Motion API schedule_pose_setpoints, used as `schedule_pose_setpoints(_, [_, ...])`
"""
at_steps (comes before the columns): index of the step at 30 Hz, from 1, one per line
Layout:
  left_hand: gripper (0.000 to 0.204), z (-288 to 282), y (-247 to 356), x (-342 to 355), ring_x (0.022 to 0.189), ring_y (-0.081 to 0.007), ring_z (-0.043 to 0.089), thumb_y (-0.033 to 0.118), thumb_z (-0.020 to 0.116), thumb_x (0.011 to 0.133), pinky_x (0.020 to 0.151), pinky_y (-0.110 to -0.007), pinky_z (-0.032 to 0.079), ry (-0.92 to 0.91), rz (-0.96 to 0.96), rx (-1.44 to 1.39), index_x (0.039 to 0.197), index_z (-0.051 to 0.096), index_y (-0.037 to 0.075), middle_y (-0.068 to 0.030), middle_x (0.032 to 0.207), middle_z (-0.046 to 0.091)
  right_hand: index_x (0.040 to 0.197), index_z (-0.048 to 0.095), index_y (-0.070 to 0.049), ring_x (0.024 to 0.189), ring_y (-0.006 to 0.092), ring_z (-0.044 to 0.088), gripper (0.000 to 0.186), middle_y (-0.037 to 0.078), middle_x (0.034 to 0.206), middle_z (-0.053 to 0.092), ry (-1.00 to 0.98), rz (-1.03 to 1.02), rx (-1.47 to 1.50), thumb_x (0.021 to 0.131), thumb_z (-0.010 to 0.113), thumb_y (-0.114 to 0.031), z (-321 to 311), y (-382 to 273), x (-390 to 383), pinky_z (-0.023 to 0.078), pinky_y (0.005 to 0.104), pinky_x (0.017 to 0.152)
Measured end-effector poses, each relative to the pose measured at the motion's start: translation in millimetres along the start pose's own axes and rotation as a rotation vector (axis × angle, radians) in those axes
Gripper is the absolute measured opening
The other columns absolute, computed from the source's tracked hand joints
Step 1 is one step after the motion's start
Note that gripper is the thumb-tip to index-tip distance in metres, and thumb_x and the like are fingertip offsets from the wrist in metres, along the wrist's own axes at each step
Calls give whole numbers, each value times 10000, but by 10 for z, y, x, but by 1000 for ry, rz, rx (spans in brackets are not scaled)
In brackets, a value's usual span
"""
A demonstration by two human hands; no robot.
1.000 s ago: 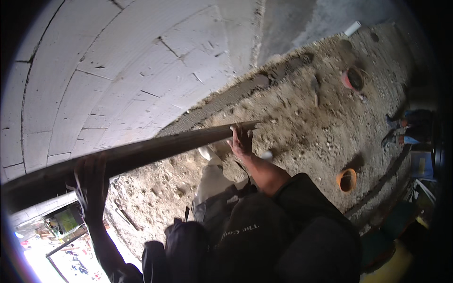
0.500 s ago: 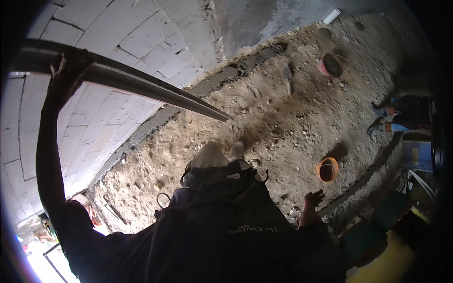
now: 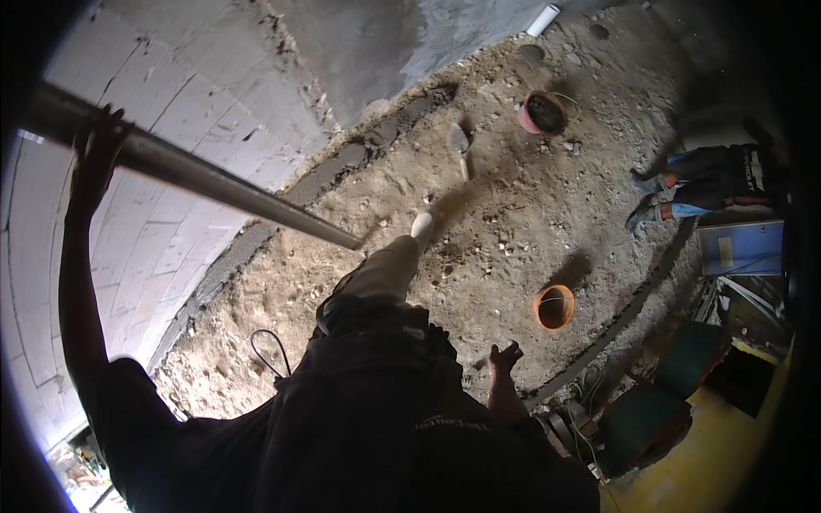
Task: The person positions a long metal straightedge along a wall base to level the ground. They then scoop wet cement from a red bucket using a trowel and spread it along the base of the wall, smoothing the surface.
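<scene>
A long dark metal beam [image 3: 231,186] slants from the upper left to a lower end close to the dirt floor [image 3: 479,248]; whether it touches the dirt I cannot tell. My left hand [image 3: 97,154], arm raised, has its fingers wrapped round the beam's upper part. My right hand [image 3: 504,359] is down beside my body with loosely bent fingers apart, holding nothing, nearest an orange bucket [image 3: 553,318] with a wire handle. One of my legs, with a pale shoe [image 3: 422,227], reaches forward near the beam's lower end.
A block wall [image 3: 154,103] is at left, edged by a mortar strip [image 3: 342,158]. A trowel [image 3: 459,141], red bucket of dark material [image 3: 537,122] and white pipe [image 3: 543,19] lie beyond. A person's legs [image 3: 701,175], a blue box [image 3: 740,248] and green panels [image 3: 684,359] are at right.
My right hand has let go of the beam and dropped to my side. My left hand and the beam's upper part have risen leftward in view, and the view has shifted.
</scene>
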State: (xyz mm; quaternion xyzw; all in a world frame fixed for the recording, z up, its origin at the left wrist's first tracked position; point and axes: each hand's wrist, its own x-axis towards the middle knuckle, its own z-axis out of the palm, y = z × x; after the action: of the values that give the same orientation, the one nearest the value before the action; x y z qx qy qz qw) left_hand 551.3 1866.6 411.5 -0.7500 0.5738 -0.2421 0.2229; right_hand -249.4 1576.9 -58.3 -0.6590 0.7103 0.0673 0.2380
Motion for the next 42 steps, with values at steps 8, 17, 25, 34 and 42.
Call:
schedule_pose_setpoints(8, [850,217,777,121,1423,-299,140,-109,456,712,1080,-598,114,198,-516,97,1448,305,289,-58,1545,160,1283,332,-10,1198,486,336,648,331,1294,269,69,-256,-46,807,641,-323,-589,-384,2071,314,535,983])
schedule_pose_setpoints(17, [631,484,1396,83,1346,-394,280,121,475,853,1107,-457,238,318,-979,-40,1428,251,-11,-239,1457,272,1295,339,-11,1171,483,398,667,341,1251,389,-118,-104,14,799,642,-339,-1508,-1754,3155,326,542,972])
schedule_pose_setpoints(25, [885,999,2802,-392,1255,-469,356,643,347,882,1039,-529,297,77,-1176,92,1429,203,-38,-311,1381,337,1253,370,74,1134,466,442,672,348,1214,434,-53,-248,-113,789,648,-325,-1903,-2070,5580,356,508,974])
schedule_pose_setpoints(34, [814,-14,6401,1768,1382,-386,185,129,574,840,1138,-423,153,-937,-1250,-761,1466,68,11,-264,1483,189,1300,403,37,1170,394,467,626,272,1246,483,-264,-424,-63,841,615,-333,-1363,-3544,9401,389,460,974])
schedule_pose_setpoints(42, [645,172,7629,5492,1226,-369,435,145,574,817,1046,-435,321,-1058,-1249,-1184,1402,321,43,-219,1329,458,1260,423,97,1144,396,517,715,267,1265,496,-330,-319,-235,831,631,-436,-781,-4278,11842,420,439,951])
